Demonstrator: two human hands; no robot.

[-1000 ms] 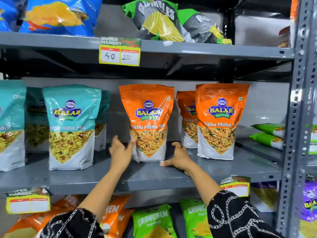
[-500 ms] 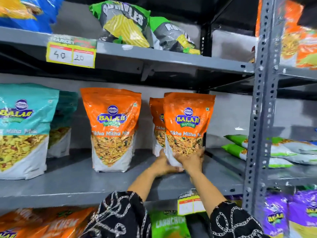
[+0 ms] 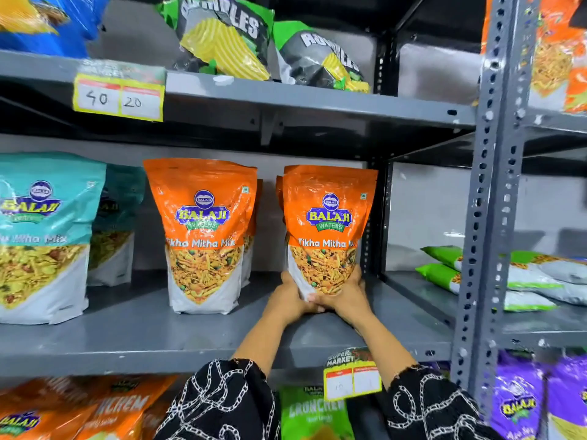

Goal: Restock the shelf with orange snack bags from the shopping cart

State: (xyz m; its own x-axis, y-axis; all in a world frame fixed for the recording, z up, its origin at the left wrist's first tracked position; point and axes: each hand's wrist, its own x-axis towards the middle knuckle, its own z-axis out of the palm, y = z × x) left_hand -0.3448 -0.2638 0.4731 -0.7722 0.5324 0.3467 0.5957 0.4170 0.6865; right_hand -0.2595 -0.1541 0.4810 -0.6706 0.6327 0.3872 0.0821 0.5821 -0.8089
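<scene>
Two orange Balaji Tikha Mitha Mix bags stand upright on the grey middle shelf. The right orange bag is held at its base by both hands: my left hand cups its lower left corner, my right hand its lower right. Another orange bag peeks out just behind it. The left orange bag stands free, with one more orange bag behind it. The shopping cart is out of view.
Teal Balaji bags stand at the left of the same shelf. A perforated grey upright post sits right of the held bag. Green packets lie on the neighbouring shelf. Chip bags fill the shelf above, Crunchem bags the one below.
Both hands left the left orange bag and took hold of the right orange bag's base. The view swung right. The held bag now hides most of the bag behind it.
</scene>
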